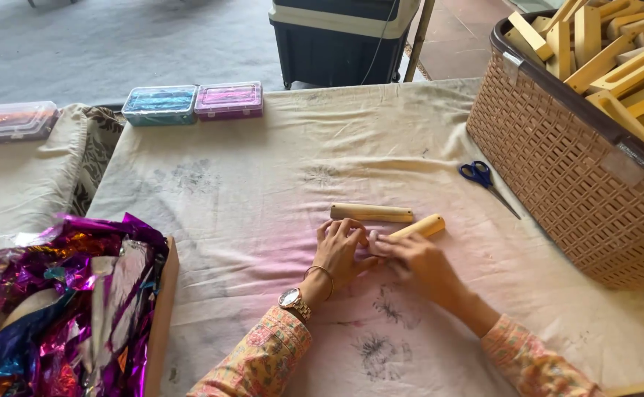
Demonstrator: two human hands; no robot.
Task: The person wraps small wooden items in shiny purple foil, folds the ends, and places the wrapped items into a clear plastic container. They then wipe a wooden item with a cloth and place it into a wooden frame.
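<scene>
From here I see both hands meeting over a wooden stick (pixel 419 227) on the cloth-covered table (pixel 263 198). The left hand (pixel 339 250) is curled, fingertips pressed down at the stick's near end; the right hand (pixel 417 266) lies flat-ish over the same end, fingers closed in around it. I cannot tell what, if anything, is pinched between the fingers — the knuckles hide it. The stick lies near mid-table, tilted, its far end poking out past the right hand. A second stick (pixel 372 213) lies just beyond it, close but apart as far as I can judge.

My worries: the stick is round, so pressure from one side only could roll it away across the cloth, or into the second stick. The cloth itself is loose and wrinkled — it may bunch under the wrists and shift the work. The scissors (pixel 484 180) lie to the right, near the basket (pixel 557 169) of wooden pieces; a blind reach there could meet the blades. At the left edge, the foil scraps (pixel 57 301) are heaped high in their box and look ready to spill if it is nudged.
</scene>
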